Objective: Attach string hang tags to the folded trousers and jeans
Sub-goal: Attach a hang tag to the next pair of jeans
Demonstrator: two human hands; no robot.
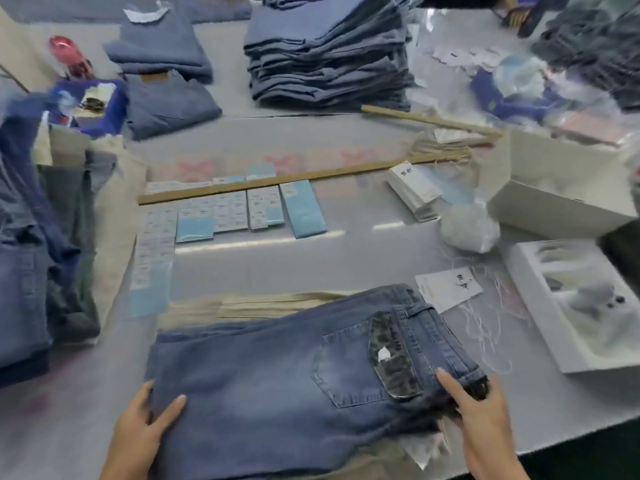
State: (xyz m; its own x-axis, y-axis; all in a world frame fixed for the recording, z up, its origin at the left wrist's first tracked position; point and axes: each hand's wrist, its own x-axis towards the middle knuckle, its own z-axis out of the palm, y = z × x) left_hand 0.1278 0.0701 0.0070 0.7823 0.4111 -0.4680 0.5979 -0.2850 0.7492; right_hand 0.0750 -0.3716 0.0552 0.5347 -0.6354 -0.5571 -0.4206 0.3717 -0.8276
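Whole frame soft w/ motion blur. Jeans (284,386): near end cut by bottom edge; left hand (138,434) fingers hidden under their left edge, right hand (485,420) lower fingers hidden under the waistband. Beyond jeans, sticker sheets (207,216) print too small to read. Far right of jeans, box (571,306) contents blurred, can't ID.

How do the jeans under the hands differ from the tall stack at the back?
The jeans are a single pair, near the person; the stack holds many pieces, far across the table. The jeans show a back pocket and waistband; the stack shows only folded edges. Both hands, left and right, grip the jeans; nothing touches the stack. Both are blue denim.
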